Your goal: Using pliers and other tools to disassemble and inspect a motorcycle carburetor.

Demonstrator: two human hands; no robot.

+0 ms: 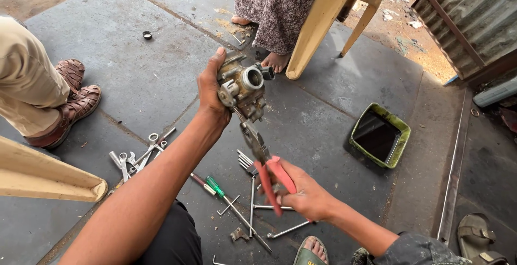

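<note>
Covering the ground, grey stone slabs (pixel 134 76), scattered wrenches (pixel 137 157), green tray (pixel 401 146)

red-handled pliers (pixel 272 176), green tray (pixel 401 146) — green-handled screwdriver (pixel 215 186)

Spanners (pixel 137 157) lie in a loose heap on the grey stone floor (pixel 134 65), and near them rest a green-handled screwdriver (pixel 215 186) and several hex keys (pixel 269 207). A green square tray (pixel 401 141) of dark liquid sits well apart to the right. Beyond it all stands a tan plastic chair (pixel 323 17) with a seated person's bare foot (pixel 276 60) beside its leg, and a brown woven sandal (pixel 70 111) rests at the left.
</note>
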